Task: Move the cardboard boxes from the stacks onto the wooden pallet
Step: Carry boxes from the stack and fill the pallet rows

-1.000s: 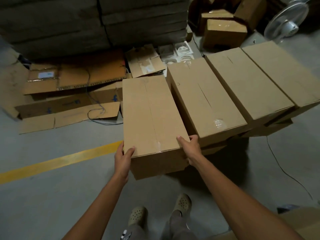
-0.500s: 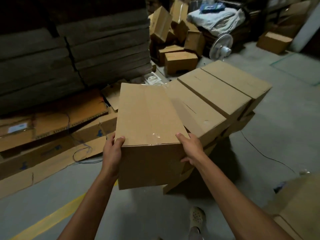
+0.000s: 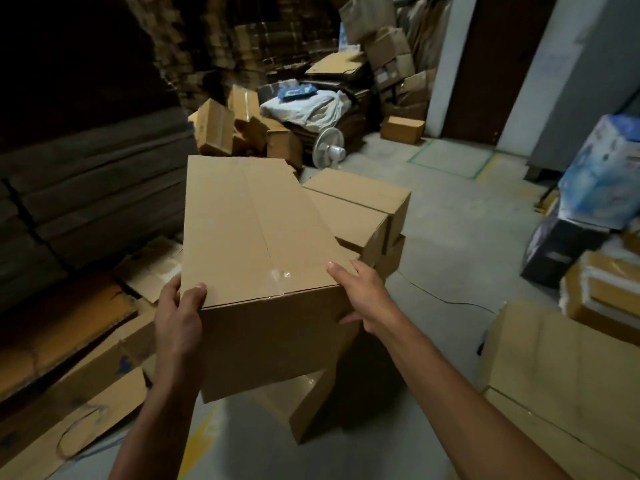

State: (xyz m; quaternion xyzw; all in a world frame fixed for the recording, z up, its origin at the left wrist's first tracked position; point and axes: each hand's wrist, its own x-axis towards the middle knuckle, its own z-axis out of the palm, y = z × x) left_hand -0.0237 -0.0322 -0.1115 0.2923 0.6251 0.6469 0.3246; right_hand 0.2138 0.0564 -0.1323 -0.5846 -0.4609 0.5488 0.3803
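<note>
Left grip [image 3: 180, 313] & right grip [image 3: 360, 292] are clamping the near corners of the cardboard box [image 3: 256, 237], holding it up just beside the stack [image 3: 360, 206]. Pallet isn't showing rn, so imo: holding it level, turning slow, watching that floor cable [image 3: 446, 299].

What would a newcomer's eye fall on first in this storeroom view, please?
The large cardboard box fills the centre, held at its near corners by the left hand and right hand. Just behind it to the right stands a stack of similar boxes. Farther back, a white fan sits beside a heap of cartons.
</note>
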